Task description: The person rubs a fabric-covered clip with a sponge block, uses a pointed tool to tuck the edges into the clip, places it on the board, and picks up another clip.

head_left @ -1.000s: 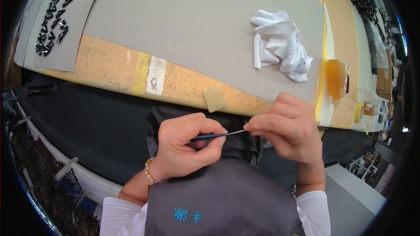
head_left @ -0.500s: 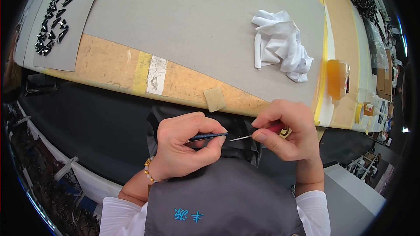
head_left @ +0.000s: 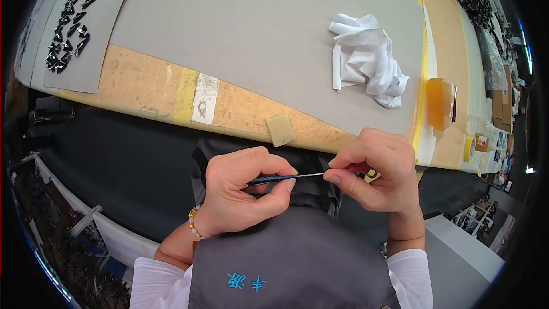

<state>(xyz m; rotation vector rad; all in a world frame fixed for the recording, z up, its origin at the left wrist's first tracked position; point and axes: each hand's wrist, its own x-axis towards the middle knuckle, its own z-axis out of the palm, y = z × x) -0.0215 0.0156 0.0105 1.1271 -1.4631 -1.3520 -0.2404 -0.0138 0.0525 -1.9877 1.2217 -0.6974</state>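
My left hand (head_left: 249, 189) pinches a thin dark blue strip (head_left: 266, 179) between thumb and fingertips. My right hand (head_left: 377, 174) is closed on an awl, whose slim metal shaft (head_left: 310, 175) points left. The shaft's tip meets the end of the strip at my left fingertips; whether it goes inside I cannot tell. Part of the awl's red handle (head_left: 359, 167) shows within my right hand, with a yellow part near it. Both hands are above my grey apron (head_left: 286, 252), just in front of the table edge.
On the table (head_left: 246, 28) lie a crumpled white cloth (head_left: 372, 57) and a small beige square pad (head_left: 280, 130) at the edge. An amber bottle (head_left: 440, 103) and a yellow tape roll (head_left: 469, 147) are at right. Several small dark pieces (head_left: 74, 28) lie on a grey board, far left.
My right hand has shifted slightly left, bringing the awl's tip from a small gap to the end of the blue strip. My left hand has stayed in place.
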